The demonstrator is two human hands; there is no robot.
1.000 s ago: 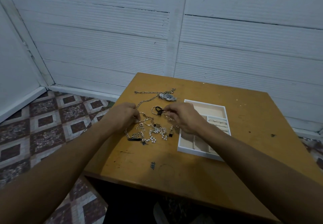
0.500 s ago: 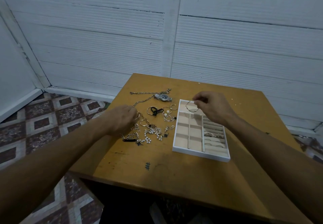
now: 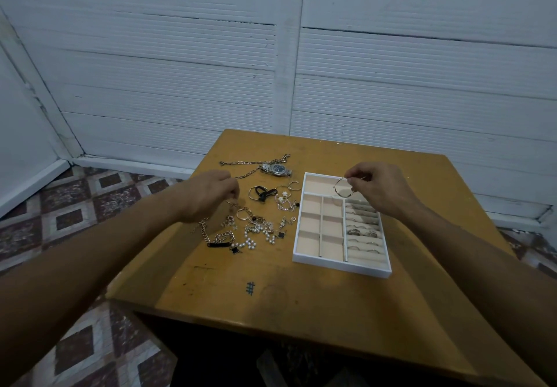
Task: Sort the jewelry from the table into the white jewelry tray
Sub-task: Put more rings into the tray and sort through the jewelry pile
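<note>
tray (image 3: 340, 267) right of desk (image 3: 271, 311) centre, rings (image 3: 361, 232) in its right column | jewelry pile (image 3: 256, 229) just left of tray | left grip (image 3: 211, 196) curled onto pile's far-left part, hold unclear | right grip (image 3: 379, 187) pinching bangle (image 3: 342, 196) above tray's far compartment | watch (image 3: 276, 169) beyond pile, toward far edge

Tray (image 3: 340, 266) on table (image 3: 301, 311). Jewelry pile (image 3: 256, 229) left of tray, watch (image 3: 276, 169) behind-left. Rings (image 3: 361, 232) in tray right column. Bangle (image 3: 342, 187) above tray rear compartment.
</note>
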